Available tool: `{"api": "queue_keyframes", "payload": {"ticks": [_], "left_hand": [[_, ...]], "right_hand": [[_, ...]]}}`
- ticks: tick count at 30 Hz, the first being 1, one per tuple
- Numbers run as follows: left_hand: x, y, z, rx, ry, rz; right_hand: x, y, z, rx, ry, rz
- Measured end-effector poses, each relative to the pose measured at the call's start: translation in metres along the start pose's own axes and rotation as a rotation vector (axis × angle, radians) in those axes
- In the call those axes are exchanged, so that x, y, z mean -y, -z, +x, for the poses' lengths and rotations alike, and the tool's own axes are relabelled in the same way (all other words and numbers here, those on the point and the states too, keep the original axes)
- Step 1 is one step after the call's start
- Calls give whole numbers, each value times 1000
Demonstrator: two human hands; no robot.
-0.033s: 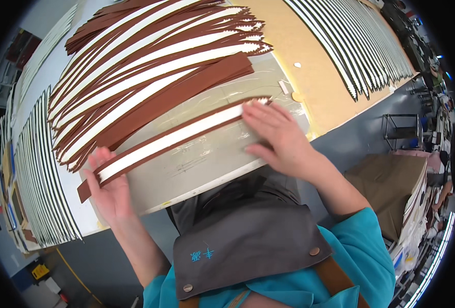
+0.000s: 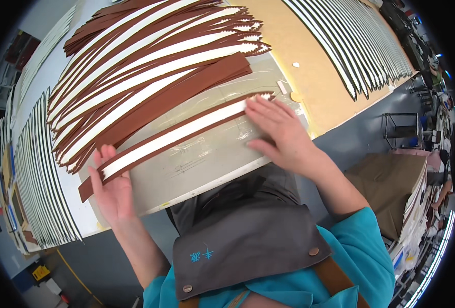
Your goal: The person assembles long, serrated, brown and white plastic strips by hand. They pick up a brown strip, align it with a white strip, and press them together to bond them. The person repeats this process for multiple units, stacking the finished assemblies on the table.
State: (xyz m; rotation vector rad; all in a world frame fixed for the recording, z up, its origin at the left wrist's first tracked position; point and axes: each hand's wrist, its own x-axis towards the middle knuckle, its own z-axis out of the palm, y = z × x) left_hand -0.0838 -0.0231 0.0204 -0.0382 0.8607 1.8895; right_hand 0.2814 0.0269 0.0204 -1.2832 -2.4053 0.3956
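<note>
A long brown strip with a white band down its middle (image 2: 181,134) lies slantwise across a grey-green mat (image 2: 207,154). At its left end, my left hand (image 2: 115,195) is turned palm up, with the strip caught between thumb and fingers; a plain brown tail (image 2: 85,190) sticks out past the thumb. Over the zigzag-cut right end, my right hand (image 2: 284,131) lies flat, fingers stretched out and pressing on the strip, thumb apart. Just beyond is a stack of plain brown strips (image 2: 186,95), with a heap of similar brown-and-white strips (image 2: 135,69) behind it.
Rows of black-edged white strips lie at the far right (image 2: 348,46) and left (image 2: 45,174). A small white block (image 2: 282,87) sits near the mat's right edge. The table's front edge (image 2: 207,192) runs close to my apron (image 2: 248,246). A brown-covered stack (image 2: 386,185) stands to the right.
The strip and both hands have shifted slightly; its right end now lies a little farther right and away from me. My hands' hold looks the same.
</note>
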Motion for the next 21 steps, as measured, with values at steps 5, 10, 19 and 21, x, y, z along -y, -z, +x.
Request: {"api": "queue_keyframes", "payload": {"ticks": [5, 10, 19, 21], "left_hand": [[7, 11, -11, 201, 204, 205], [-5, 19, -16, 198, 285, 361], [5, -10, -35, 479, 47, 1167], [28, -27, -25, 793, -439, 1546]], "right_hand": [[-13, 6, -1, -21, -48, 24], [-13, 0, -3, -51, -63, 33], [-15, -8, -5, -105, -88, 13], [-14, -8, -5, -97, -87, 16]]}}
